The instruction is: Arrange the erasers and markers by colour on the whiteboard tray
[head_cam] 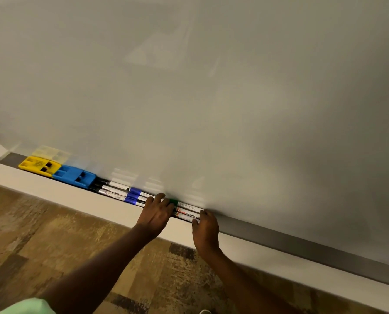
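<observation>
A yellow eraser (39, 166) lies at the left end of the grey whiteboard tray (302, 243), with a blue eraser (74, 176) touching its right side. Right of them lie black-capped markers (112, 188), then blue-capped markers (133, 195) in a row. Further right lie a green-capped marker (184, 204) and red markers (188, 214). My left hand (156, 214) rests on the left ends of these markers, fingers curled over them. My right hand (206, 227) presses against their right ends, thumb and fingers bracketing the marker tips.
The whiteboard (211, 98) fills the upper view. A pale wall strip (53, 191) runs below the tray, and patterned brown carpet (42, 245) lies beneath. The tray stretches bare to the right of my right hand.
</observation>
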Motion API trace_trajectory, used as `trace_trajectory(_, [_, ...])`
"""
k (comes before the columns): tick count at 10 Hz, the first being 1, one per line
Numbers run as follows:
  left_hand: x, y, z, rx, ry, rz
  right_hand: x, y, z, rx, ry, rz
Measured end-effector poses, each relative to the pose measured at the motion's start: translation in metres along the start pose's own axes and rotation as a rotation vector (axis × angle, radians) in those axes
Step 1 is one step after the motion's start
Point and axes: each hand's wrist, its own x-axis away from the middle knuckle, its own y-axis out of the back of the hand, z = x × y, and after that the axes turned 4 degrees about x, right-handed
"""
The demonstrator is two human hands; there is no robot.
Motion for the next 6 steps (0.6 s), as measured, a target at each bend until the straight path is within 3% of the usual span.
trace_trajectory(4, [0.008,0.011,-0.007,-0.053,-0.083,-0.153,0.006,0.024,-0.004,0.131,0.17,-0.012])
trace_trajectory(6, [0.011,0.02,-0.011,-0.124,-0.023,-0.068,0.013,0.043,-0.001,0.208,0.313,-0.098])
